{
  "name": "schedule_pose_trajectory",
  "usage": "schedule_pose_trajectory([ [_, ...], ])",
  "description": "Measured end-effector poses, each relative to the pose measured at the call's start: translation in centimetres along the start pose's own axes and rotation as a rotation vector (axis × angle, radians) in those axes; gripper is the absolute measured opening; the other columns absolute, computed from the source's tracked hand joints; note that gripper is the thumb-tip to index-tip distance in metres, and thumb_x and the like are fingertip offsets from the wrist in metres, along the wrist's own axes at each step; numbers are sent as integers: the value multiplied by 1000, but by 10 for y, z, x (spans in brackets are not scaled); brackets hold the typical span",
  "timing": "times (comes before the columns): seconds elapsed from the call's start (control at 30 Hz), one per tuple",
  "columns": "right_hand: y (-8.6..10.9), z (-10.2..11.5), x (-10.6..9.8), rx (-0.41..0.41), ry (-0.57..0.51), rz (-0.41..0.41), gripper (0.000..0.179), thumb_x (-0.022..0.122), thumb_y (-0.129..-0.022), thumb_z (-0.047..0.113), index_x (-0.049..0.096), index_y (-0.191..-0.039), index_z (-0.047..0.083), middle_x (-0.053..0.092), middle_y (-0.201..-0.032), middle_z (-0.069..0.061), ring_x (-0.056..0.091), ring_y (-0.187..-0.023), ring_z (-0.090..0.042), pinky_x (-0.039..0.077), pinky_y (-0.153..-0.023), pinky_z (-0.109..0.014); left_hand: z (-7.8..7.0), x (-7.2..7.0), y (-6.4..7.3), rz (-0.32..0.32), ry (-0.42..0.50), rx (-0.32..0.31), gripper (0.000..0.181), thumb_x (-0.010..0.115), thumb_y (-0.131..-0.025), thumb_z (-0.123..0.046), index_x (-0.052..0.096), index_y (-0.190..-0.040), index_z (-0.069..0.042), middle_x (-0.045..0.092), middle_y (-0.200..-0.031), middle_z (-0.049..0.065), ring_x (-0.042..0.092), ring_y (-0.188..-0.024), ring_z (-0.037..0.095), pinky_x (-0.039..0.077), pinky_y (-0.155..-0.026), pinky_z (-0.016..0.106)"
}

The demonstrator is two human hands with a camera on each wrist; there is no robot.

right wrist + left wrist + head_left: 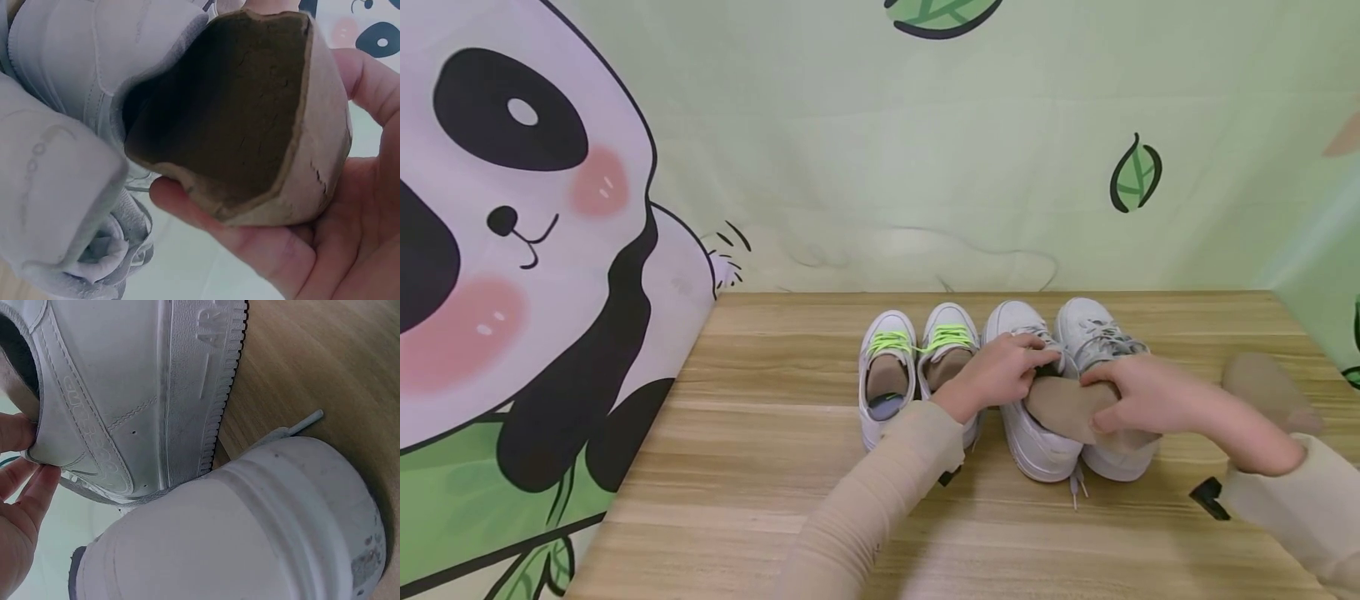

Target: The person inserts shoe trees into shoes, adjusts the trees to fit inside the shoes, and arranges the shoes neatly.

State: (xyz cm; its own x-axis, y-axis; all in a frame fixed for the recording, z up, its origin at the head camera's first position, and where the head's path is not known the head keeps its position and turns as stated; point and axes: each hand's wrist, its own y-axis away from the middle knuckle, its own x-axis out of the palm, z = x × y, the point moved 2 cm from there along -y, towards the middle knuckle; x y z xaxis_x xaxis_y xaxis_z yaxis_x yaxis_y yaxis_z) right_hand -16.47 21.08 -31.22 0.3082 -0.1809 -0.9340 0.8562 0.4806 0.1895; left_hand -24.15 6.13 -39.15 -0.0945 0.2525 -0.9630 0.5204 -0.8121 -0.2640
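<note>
My left hand pinches the opening edge of a white sneaker with grey laces; the left wrist view shows thumb and fingers on its collar. In my right hand is a hollow brown moulded shoe insert, gripped between thumb and fingers. Its front end goes into that sneaker's opening, and its open, cracked-walled back faces the right wrist camera. A matching white sneaker stands to the right, partly hidden behind the right hand and insert.
Left of these stands a smaller white pair with lime laces, brown inserts inside. Another brown insert, blurred, lies right of my right hand. The wood-grain surface meets a panda-printed backdrop.
</note>
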Motion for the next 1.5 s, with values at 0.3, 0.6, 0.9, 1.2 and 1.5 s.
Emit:
schedule_pose_trajectory([
  [0.3, -3, 10, 1, 66, 22, -22, 48, 64, -66, 28, 61, -105, -1, 63, -100, -16, 59, -89, -31, 47, -72, -44, -2, -2, 1, 23, 29, -16, 38, 47, -86, -8, 56, -120, -21, 57, -117, 2, 57, -99, 16, 41, -90, 23],
  [0.6, -10, 20, 1, 121, 19, -8, 49, 65, -67, 27, 60, -103, -4, 63, -99, -19, 59, -87, -32, 47, -68, -45, -2, -2, 1, 49, 25, -40, 39, 48, -85, -9, 55, -121, -22, 56, -118, 1, 56, -99, 16, 41, -90, 25],
  [0.9, -13, 22, 1, 128, 30, -6, 48, 65, -67, 26, 60, -104, -5, 62, -102, -21, 58, -90, -35, 47, -71, -47, -1, 0, 1, 46, 27, -34, 40, 48, -84, -9, 55, -121, -22, 56, -117, 1, 55, -100, 15, 41, -90, 24],
  [1.2, -10, 26, 6, 115, 43, -71, 42, 61, -71, 28, 61, -100, -1, 63, -98, -17, 59, -89, -34, 47, -70, -46, -1, 0, 1, 73, 22, -46, 40, 47, -85, -9, 54, -122, -23, 55, -119, 0, 53, -105, 13, 38, -93, 24],
  [1.5, -2, 32, 22, 229, 94, -233, 61, 61, -75, 43, 52, -116, -2, 54, -111, -25, 54, -92, -45, 43, -71, -54, -1, 0, 0, 67, 6, -40, 40, 48, -84, -10, 54, -122, -23, 55, -120, 1, 53, -106, 13, 39, -92, 24],
])
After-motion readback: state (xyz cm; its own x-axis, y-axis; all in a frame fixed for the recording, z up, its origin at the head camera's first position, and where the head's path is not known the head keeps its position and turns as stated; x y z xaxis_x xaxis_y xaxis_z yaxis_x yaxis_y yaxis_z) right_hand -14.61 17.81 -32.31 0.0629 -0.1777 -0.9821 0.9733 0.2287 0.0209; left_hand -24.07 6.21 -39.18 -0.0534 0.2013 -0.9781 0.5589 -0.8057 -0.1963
